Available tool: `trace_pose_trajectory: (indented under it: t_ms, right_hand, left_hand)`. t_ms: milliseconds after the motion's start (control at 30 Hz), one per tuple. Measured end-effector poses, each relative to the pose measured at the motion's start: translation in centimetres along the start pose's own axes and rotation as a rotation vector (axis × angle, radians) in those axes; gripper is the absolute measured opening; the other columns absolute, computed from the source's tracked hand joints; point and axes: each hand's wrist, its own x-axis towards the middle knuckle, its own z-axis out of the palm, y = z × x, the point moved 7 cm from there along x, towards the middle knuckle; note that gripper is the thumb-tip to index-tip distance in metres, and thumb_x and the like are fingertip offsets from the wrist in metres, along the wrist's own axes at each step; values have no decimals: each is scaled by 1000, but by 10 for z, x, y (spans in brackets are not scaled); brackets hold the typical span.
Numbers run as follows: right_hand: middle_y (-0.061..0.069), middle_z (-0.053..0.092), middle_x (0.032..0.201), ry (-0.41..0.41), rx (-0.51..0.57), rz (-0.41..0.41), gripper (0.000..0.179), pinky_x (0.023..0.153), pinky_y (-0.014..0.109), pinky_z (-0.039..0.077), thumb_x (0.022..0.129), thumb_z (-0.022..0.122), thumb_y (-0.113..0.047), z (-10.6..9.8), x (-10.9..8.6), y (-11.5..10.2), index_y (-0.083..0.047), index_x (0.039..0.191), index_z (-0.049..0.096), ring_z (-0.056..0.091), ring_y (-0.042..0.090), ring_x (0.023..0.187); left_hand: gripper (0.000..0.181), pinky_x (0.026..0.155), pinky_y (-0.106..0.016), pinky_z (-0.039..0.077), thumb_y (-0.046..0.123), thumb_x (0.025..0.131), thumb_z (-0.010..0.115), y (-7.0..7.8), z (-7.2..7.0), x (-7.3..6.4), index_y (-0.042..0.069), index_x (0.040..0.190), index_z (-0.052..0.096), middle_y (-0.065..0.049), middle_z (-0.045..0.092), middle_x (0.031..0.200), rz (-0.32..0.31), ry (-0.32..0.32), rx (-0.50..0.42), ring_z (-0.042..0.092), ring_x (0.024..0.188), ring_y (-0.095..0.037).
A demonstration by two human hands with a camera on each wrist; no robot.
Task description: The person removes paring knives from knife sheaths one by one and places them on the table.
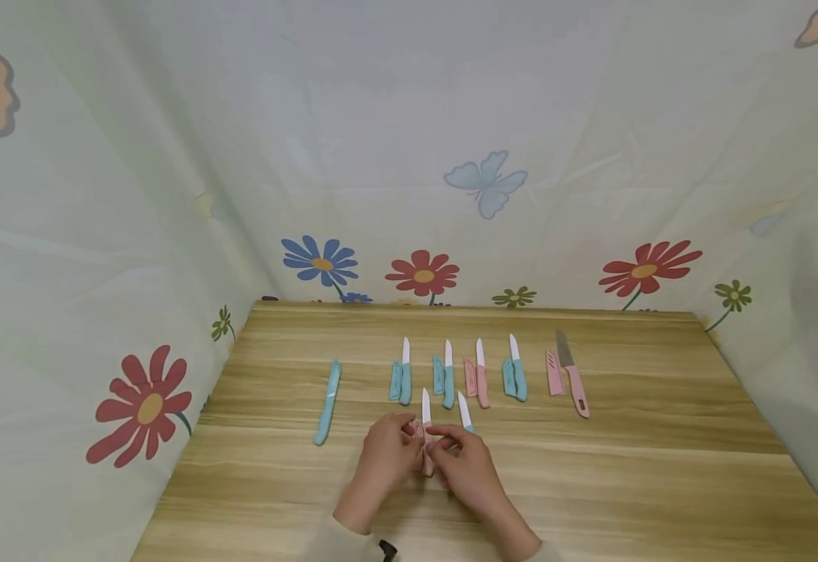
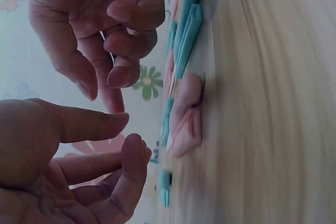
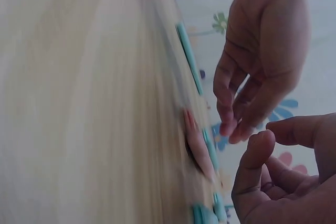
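A small pink-handled knife with a white blade lies near the front of the wooden table, its patterned pink sheath beside it on the left. My left hand hovers over the sheath side. Over the handle side is my right hand, which partly covers a teal knife. Both wrist views show the hands above the table, fingers loosely bent, nothing between them. In the left wrist view the pink handle and sheath sit apart from the fingers.
Behind the hands runs a row of unsheathed knives with sheaths alongside, including a teal one, a pink one and a larger pink-handled one with a grey blade. A sheathed teal knife lies to the left. Flowered curtains enclose the table.
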Motion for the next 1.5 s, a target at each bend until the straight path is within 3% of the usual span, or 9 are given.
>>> trace_pose_trajectory:
  t_ms: [267, 400, 533, 767, 1033, 1333, 1500]
  right_hand:
    - [16, 66, 95, -104, 102, -23, 40, 47, 25, 52, 94, 65, -4, 33, -1, -4, 4, 133, 64, 58, 16, 59]
    - [16, 67, 100, -114, 142, -23, 41, 56, 33, 60, 95, 64, -3, 45, 0, -8, 5, 136, 61, 62, 17, 66]
    - [22, 67, 109, -127, 226, -8, 45, 71, 41, 65, 95, 62, -1, 55, 1, -10, 9, 139, 57, 67, 19, 85]
    - [31, 64, 128, -173, 322, 15, 49, 90, 45, 64, 100, 58, -4, 69, 6, -12, 13, 145, 48, 70, 29, 109]
    - [32, 56, 145, -256, 427, 71, 56, 102, 43, 59, 101, 55, -2, 92, 18, -15, 14, 151, 37, 65, 34, 126]
    - [32, 50, 150, -296, 542, 132, 61, 112, 45, 53, 98, 54, 2, 115, 26, -20, 14, 153, 32, 59, 36, 133]
    - [33, 46, 154, -324, 570, 137, 64, 110, 40, 54, 95, 53, 5, 127, 30, -21, 13, 154, 30, 58, 31, 133]
  left_hand:
    - [37, 70, -31, 55, 9, 88, 76, -13, -20, -6, -4, 122, 71, -9, 71, 97, 8, 74, 36, 69, 84, -21]
    - [34, 69, -33, 57, 10, 89, 76, -20, -29, -9, -3, 120, 71, -9, 71, 97, 5, 108, 44, 72, 83, -21]
    - [33, 70, -33, 59, 12, 92, 73, -30, -36, -9, -3, 122, 71, -8, 71, 96, -21, 115, 40, 72, 85, -21]
    - [37, 75, -36, 63, 15, 97, 70, -49, -50, -10, -3, 128, 67, -10, 72, 105, -77, 120, -10, 74, 93, -23]
    - [43, 85, -44, 62, 15, 97, 69, -58, -66, -11, -4, 135, 62, -17, 67, 119, -91, 149, -29, 70, 105, -30]
    - [54, 93, -57, 54, 22, 98, 69, -76, -84, -12, -6, 143, 55, -28, 58, 132, -165, 215, -17, 59, 118, -44]
    - [59, 101, -64, 46, 21, 97, 68, -86, -91, -12, -8, 145, 51, -34, 52, 139, -213, 255, -19, 50, 124, -53]
